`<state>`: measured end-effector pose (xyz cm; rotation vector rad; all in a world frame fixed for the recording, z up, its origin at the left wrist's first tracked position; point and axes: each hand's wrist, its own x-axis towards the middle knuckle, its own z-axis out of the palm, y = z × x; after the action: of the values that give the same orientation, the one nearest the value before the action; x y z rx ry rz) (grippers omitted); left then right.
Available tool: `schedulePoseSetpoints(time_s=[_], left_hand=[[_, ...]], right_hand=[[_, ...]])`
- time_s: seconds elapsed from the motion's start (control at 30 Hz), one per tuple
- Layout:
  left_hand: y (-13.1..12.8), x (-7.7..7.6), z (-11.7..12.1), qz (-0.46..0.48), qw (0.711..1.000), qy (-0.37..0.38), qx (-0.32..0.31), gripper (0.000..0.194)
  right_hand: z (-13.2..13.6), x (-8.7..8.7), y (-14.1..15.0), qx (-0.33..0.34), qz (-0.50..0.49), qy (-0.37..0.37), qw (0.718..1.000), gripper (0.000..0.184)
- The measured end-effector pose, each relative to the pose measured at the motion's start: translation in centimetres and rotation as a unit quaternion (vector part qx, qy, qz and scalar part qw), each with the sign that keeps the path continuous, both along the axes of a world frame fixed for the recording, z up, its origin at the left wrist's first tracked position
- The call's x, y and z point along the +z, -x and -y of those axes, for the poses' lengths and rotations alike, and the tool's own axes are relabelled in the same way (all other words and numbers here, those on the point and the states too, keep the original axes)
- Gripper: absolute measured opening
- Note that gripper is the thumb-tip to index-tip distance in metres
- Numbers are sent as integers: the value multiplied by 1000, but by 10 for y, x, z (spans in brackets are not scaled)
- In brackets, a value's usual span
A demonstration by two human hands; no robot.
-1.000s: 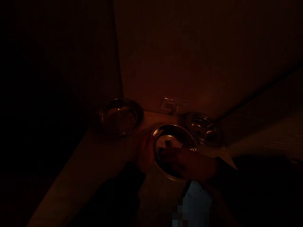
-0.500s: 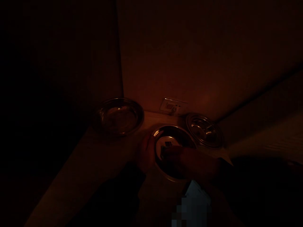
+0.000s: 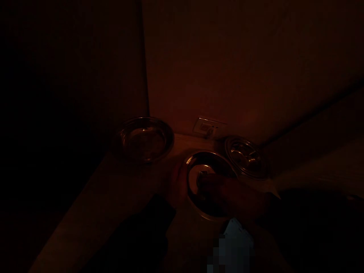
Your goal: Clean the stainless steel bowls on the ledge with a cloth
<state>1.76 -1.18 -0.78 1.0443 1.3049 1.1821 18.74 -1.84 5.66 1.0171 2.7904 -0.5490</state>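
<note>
The picture is very dark. A round shiny metal bowl [image 3: 207, 218] stands in the middle of the wooden surface, tilted slightly in my view. My left hand [image 3: 178, 185] is closed against its left side, steadying the rim. My right hand [image 3: 227, 191] reaches into the bowl from the right, its fingers bent down near the bottom. Under those fingertips is a small dark piece with a paler patch [image 3: 203, 173], mostly hidden; its kind cannot be made out.
Another shiny metal bowl [image 3: 146, 161] stands at the back left, and a metal dish or lid [image 3: 247, 157] at the back right. A wall socket [image 3: 209, 127] with a plug is behind. A pale, partly pixelated object [image 3: 236, 242] lies close to me at the bottom.
My right fingers have shifted slightly inside the bowl and now cover more of the small dark piece. My left hand stays at the bowl's side. The scene looks dimmer.
</note>
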Motion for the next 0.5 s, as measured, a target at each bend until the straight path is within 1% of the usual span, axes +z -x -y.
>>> schedulePoseSetpoints(time_s=[0.1,0.23,0.3,0.43,0.5], left_hand=[[0,-2,0,-15,1000,11,4,37],[0,-6,0,-7,1000,-2,3,38],[0,-6,0,-7,1000,-3,0,37],[0,-1,1,-24,1000,1,4,35],[0,1,2,-24,1000,-1,-1,35]], right_hand=[[-4,-3,1,-24,1,-13,1000,37],[-13,-9,3,-61,0,-25,998,40],[-10,-7,1,-49,1,-17,999,39],[4,0,-8,21,-14,10,1000,37],[6,-1,-10,31,-12,16,999,38]])
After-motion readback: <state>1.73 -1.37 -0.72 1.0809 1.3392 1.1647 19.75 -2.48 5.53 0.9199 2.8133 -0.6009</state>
